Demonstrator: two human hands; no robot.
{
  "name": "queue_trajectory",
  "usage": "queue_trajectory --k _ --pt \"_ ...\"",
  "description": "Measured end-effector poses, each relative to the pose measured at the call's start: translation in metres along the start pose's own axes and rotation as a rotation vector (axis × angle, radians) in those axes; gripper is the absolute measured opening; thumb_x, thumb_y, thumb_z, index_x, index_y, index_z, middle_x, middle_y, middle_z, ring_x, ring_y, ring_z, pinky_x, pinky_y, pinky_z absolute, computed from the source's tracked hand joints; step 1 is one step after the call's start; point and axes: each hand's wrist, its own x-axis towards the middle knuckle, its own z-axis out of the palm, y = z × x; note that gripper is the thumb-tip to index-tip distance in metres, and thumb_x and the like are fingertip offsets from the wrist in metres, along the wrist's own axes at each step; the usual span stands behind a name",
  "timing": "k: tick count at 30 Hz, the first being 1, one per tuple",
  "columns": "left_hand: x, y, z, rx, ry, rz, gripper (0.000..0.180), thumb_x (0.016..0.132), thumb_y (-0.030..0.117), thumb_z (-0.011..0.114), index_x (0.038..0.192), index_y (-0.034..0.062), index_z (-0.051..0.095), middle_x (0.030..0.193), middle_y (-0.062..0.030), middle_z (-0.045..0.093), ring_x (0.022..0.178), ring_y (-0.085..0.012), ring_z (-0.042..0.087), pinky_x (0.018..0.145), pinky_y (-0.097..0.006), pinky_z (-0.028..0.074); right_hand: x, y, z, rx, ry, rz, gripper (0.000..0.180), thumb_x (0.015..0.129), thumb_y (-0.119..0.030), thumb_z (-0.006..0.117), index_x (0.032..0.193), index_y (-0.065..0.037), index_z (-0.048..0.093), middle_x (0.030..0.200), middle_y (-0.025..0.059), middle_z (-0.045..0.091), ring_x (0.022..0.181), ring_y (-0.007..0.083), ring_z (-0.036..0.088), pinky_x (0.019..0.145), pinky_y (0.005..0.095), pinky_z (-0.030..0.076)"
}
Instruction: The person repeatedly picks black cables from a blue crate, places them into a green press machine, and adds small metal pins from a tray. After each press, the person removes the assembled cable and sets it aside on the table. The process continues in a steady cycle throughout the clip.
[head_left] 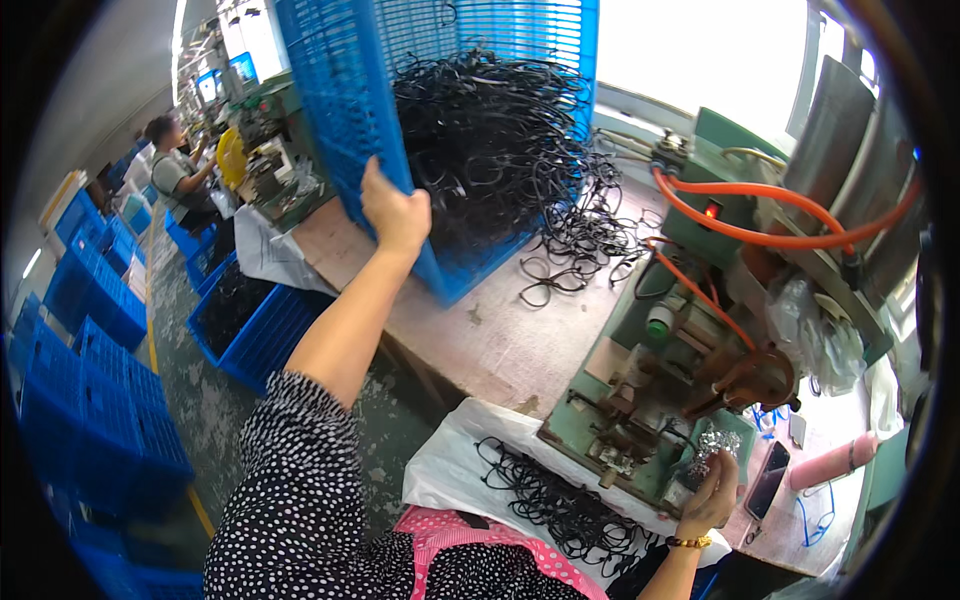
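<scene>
The left hand (395,212) is raised at about eleven o'clock from the picture's centre, its grip closed on the near rim of a big blue plastic crate (440,120) that stands tipped on its edge on the counter (480,340). A thick tangle of black rubber rings (500,140) spills from the crate's open side onto the counter, loose loops trailing toward three o'clock of the crate and lying just beside a green bench machine (650,400). Orange hoses (760,225) curve over that machine at about two o'clock. The right hand (712,490) sits low at about four o'clock, touching the machine's near right corner; its grip is curled around a small crinkled silvery piece (718,445), though how firmly it clasps this cannot be told. A second heap of black rings (560,505) lies on a white sheet (450,465) at six o'clock, between the dotted sleeve and the machine. A dark phone (767,478) and a pink roller (835,462) rest just right of the right hand. On the floor at nine o'clock stand stacked blue crates (90,400), one open crate (250,325) holding more black rings, and another person (175,170) sits at a far bench at ten o'clock.
</scene>
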Motion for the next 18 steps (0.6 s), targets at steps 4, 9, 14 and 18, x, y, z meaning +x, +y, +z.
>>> queue_trajectory --k 4,9,14,18 --pt "-0.007 0.004 0.011 0.173 0.086 0.139 0.077 0.069 0.005 0.065 0.141 -0.0060 0.040 0.131 -0.0282 0.051 0.123 -0.0460 0.047 0.109 -0.050 0.036 0.007 -0.004 0.006 -0.045 0.029 -0.027 0.018 0.100 -0.002 0.055 0.113 0.004 0.065 0.104 0.0143 0.069 0.093 0.0223 0.069 0.084 0.0324 0.056" --pt "-0.001 0.006 0.032 0.153 -0.017 -0.062 0.085 0.075 0.010 0.070 0.148 -0.0028 0.030 0.138 -0.0272 0.046 0.130 -0.0457 0.041 0.112 -0.051 0.033 0.010 -0.009 0.002 -0.026 0.013 -0.049 0.017 0.100 -0.003 0.055 0.113 0.004 0.065 0.102 0.0140 0.071 0.093 0.0217 0.070 0.084 0.0317 0.054" --pt "-0.053 -0.005 -0.008 -0.205 -0.158 0.029 0.081 0.083 0.017 0.071 0.147 -0.0069 0.028 0.141 -0.0292 0.043 0.133 -0.0424 0.042 0.114 -0.049 0.032 0.005 -0.006 -0.002 -0.003 0.013 -0.048 0.016 0.101 -0.002 0.052 0.112 0.001 0.062 0.103 0.0113 0.069 0.095 0.0197 0.068 0.085 0.0304 0.053" --pt "-0.164 -0.003 -0.080 -0.241 -0.821 -0.096 0.076 0.087 0.028 0.072 0.147 -0.0018 0.037 0.146 -0.0284 0.042 0.138 -0.0405 0.039 0.113 -0.048 0.033 0.005 -0.004 0.001 -0.003 0.005 -0.027 0.015 0.101 -0.001 0.051 0.112 0.000 0.061 0.104 0.0109 0.069 0.096 0.0194 0.067 0.087 0.0301 0.053"
